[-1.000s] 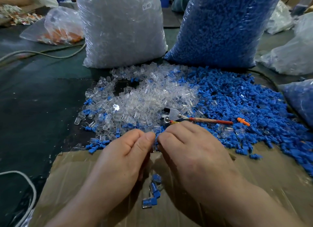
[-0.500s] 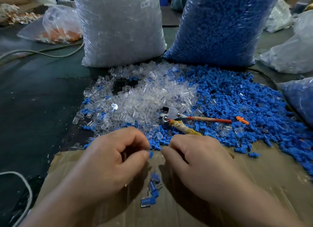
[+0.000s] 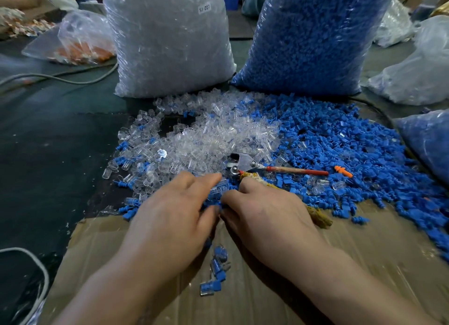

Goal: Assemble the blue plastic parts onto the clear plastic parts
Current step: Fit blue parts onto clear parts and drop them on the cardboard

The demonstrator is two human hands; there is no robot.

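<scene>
A heap of clear plastic parts (image 3: 206, 140) lies in the middle, with a wider spread of blue plastic parts (image 3: 340, 142) to its right. My left hand (image 3: 175, 215) stretches forward with fairly straight fingers, and the index tip touches the near edge of the clear heap. Beside it, my right hand (image 3: 267, 215) has its thumb and fingers curled together, pinching a blue part at the edge of the blue spread. What lies under the fingertips is hidden. Three assembled blue-and-clear pieces (image 3: 218, 269) lie on the cardboard (image 3: 364, 252) below my hands.
Pliers (image 3: 243, 164) with a red handle lie between the heaps, their yellow-wrapped handle running under my right hand. An orange part (image 3: 342, 171) sits on the blue spread. A big bag of clear parts (image 3: 167, 40) and a bag of blue parts (image 3: 308, 38) stand behind. A white cable (image 3: 36, 271) loops at the lower left.
My hands were pinched together a second ago, then drew apart. Now the left hand has opened and reached forward to the clear heap, while the right moved up to the blue parts.
</scene>
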